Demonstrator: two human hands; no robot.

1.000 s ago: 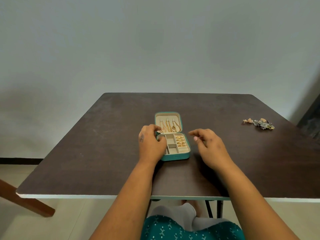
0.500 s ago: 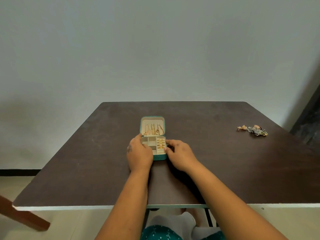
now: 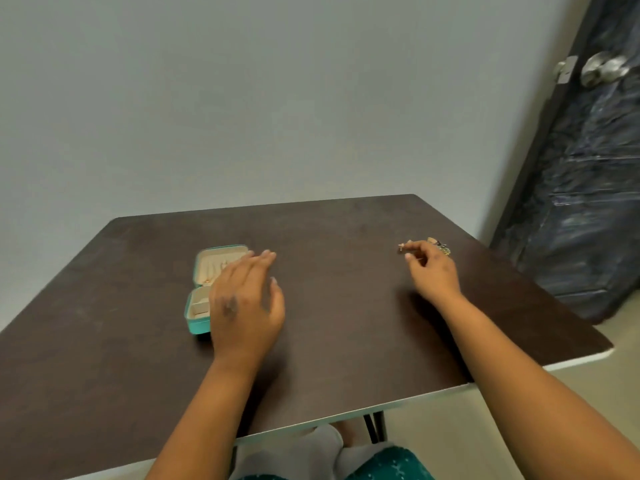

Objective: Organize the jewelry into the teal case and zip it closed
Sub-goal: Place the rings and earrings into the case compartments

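The small teal zip-up jewelry case lies open on the dark brown wooden desk, toward its left side. Its lid lies back flat, showing a cream lining with a few thin gold pieces hanging in it, too blurred to name. The lower half shows cream compartments, though most of it is hidden behind the left hand.

That left hand hovers over the right part of the case with fingers straight and slightly spread, holding nothing; whether it touches the case I cannot tell.

Well apart, near the desk's far right edge, the right hand is reaching with its fingers curled, the thumb and forefinger pinching a small gold piece of jewelry that sticks out to the left of the fingertips. Just behind the knuckles lies a little heap of mixed jewelry, gold and dark, partly hidden by the hand.

A pale grey wall stands behind the desk, and a dark door with a round metal knob stands at the right.
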